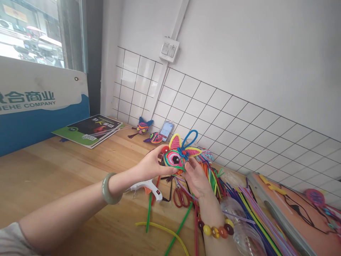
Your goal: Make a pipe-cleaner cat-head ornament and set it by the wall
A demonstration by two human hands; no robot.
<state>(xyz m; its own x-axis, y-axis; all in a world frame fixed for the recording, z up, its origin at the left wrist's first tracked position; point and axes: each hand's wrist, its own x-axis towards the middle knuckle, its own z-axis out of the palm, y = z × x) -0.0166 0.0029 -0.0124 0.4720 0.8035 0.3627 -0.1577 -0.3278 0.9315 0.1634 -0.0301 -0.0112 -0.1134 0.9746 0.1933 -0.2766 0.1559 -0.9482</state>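
Note:
Between both hands I hold up a colourful pipe-cleaner animal head (172,158), with yellow-edged pink ears, a ringed eye and a blue loop on top. My left hand (152,164) wraps its left side, thumb underneath. Fingers of my right hand (196,177) close on its lower right side. Beneath the hands, a white glue gun (149,187) lies on the table, and red-handled scissors (181,197) are just right of it. Green and yellow pipe cleaners (179,227) lie loose in front.
Two similar animal heads (143,126) and a phone (167,130) are at the wall. A booklet (90,129) lies at back left. Bundled pipe cleaners (255,209), clear plastic domes (246,233) and an orange-topped board with a yellow tool (271,184) occupy the right. Wire grid (200,101) lines the wall.

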